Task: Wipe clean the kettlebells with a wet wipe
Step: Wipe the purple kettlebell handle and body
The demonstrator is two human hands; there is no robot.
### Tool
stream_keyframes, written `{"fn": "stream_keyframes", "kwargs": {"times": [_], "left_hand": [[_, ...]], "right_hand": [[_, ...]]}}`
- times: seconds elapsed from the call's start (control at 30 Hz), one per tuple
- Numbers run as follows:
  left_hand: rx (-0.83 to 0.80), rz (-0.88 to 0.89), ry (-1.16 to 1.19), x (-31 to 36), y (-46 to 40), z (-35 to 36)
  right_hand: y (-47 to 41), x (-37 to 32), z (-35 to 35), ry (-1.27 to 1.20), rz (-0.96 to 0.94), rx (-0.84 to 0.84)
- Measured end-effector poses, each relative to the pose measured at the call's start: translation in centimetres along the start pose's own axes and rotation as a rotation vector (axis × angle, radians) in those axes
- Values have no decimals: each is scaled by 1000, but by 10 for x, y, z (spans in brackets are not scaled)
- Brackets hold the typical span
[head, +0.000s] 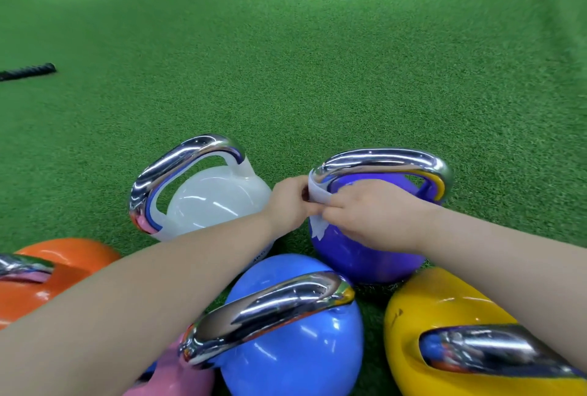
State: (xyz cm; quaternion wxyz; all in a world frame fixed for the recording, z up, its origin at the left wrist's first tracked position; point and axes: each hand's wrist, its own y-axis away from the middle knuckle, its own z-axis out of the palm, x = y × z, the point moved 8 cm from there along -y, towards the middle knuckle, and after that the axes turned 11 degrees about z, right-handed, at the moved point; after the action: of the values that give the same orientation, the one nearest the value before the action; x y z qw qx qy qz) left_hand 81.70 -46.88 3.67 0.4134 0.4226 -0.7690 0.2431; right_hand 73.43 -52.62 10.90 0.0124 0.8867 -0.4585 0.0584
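— Six kettlebells on the green turf [317, 62]: white [219, 198], purple [365, 256], orange [63, 271], blue [295, 348], yellow [444, 310], pink [178, 376]. Which one is in hand?

— Purple. Left hand [289, 202] and right hand [371, 214] pinch the wet wipe [319, 195] against its chrome handle [381, 159].

— Progress?

— Handle under way, by my reckoning; which others are already wiped, I cannot tell.
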Motion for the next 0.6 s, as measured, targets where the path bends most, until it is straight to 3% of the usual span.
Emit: {"fn": "stream_keyframes", "kwargs": {"times": [0.03,0.1,0.2,0.3,0.6], "left_hand": [[-7,-16,-39,-3,0,2],[1,-80,-49,-10,1,4],[54,-153,106,-16,7,8],[111,-167,193,-15,12,10],[35,5,-91,16,-5,-9]], "right_hand": [[0,11,16,-22,89,-175],[2,41,34,-98,325,-349],[2,58,40,-130,437,-369],[14,62,56,-132,514,-530],[19,63,61,-205,541,-530]]}}
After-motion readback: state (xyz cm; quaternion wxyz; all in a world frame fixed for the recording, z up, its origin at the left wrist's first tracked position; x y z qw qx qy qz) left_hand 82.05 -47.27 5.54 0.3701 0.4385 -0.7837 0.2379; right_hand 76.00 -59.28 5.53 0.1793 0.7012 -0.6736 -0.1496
